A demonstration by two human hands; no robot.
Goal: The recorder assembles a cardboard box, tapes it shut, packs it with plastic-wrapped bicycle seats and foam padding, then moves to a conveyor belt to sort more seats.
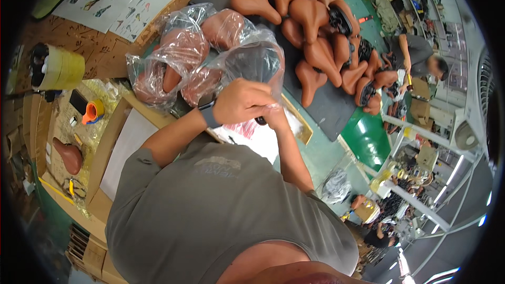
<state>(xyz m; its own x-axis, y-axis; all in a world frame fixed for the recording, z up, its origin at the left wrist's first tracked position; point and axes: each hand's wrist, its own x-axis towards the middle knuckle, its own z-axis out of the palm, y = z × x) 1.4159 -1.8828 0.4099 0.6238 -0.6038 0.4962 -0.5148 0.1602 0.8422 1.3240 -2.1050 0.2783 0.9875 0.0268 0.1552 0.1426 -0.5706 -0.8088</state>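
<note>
My two hands meet in front of my chest at the near end of a clear plastic bag (256, 59). A saddle shows through it, partly dark, with brown at its edge. My left hand (241, 101), dark band at the wrist, is closed with its fingertips pinched on the film. Touching it, my right hand (275, 117) is closed on the same end of the bag. A small black part (260, 120) shows between the hands; its kind cannot be made out. Just beyond and left lie several brown bike saddles (184, 44) in clear bags.
Unbagged brown saddles (310, 13) are heaped on a dark mat (329, 118) at the far right. Left are an open cardboard box (108, 150), an orange tape roll (93, 111), a lone saddle (67, 156) and a yellow container (66, 67). A co-worker (418, 55) stands beyond the heap.
</note>
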